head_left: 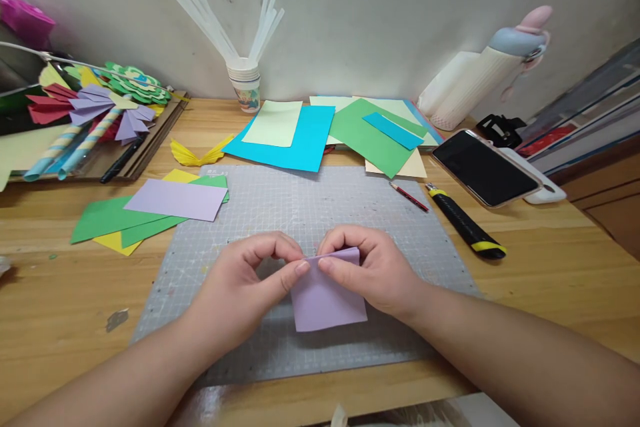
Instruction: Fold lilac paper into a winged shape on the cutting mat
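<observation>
A piece of purple paper [327, 300] is held above the grey cutting mat [280, 203], with a narrow fold along its top edge. My left hand [255, 273] pinches that edge near its left corner between thumb and fingers. Close beside it, my right hand [367, 267] grips the same edge, thumb in front and fingers behind. The rest of the sheet hangs down toward me. To the left, another purple strip [177, 199] lies on green strips [105, 217] and yellow paper [117, 242], partly over the mat's corner.
Behind the mat lie blue paper [280, 157], green paper [360, 133] and a cup [247, 93] of white sticks. A pencil [409, 197], a utility knife [465, 221], a phone [485, 167] and a bottle [480, 83] are on the right. Paper crafts [100, 107] crowd the left.
</observation>
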The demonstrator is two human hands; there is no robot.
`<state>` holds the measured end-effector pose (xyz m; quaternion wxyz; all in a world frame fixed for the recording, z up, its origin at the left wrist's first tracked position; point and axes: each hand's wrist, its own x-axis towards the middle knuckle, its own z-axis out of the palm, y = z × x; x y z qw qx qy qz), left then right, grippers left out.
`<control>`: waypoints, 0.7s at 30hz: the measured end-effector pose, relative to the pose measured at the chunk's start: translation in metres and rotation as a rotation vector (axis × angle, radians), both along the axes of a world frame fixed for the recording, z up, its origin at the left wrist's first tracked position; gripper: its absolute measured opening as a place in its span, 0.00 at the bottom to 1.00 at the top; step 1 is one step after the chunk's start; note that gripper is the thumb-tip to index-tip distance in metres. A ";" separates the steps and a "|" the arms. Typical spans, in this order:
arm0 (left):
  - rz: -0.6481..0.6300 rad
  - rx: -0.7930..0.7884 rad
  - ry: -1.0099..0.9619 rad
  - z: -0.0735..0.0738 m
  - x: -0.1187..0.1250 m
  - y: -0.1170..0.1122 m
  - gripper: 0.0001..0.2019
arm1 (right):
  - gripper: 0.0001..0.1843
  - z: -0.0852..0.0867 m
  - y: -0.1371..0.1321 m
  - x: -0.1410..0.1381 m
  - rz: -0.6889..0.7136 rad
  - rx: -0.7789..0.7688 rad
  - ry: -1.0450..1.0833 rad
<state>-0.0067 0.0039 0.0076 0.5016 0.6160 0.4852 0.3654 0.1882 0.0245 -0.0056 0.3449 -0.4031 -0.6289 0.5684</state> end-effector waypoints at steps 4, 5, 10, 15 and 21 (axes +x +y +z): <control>0.027 0.102 0.005 -0.001 -0.001 0.002 0.06 | 0.07 -0.001 0.001 0.000 -0.019 0.018 0.001; 0.030 0.117 0.011 -0.001 -0.001 0.002 0.05 | 0.07 -0.001 0.001 0.000 -0.024 0.021 0.006; 0.018 0.089 -0.001 0.000 -0.003 0.004 0.03 | 0.06 -0.002 0.003 0.001 -0.018 0.059 0.049; 0.049 0.150 -0.012 0.003 0.000 0.003 0.05 | 0.06 -0.004 0.003 0.001 -0.004 0.101 0.054; 0.093 0.290 0.063 0.002 -0.001 0.002 0.05 | 0.09 -0.006 0.000 0.000 -0.093 0.415 0.163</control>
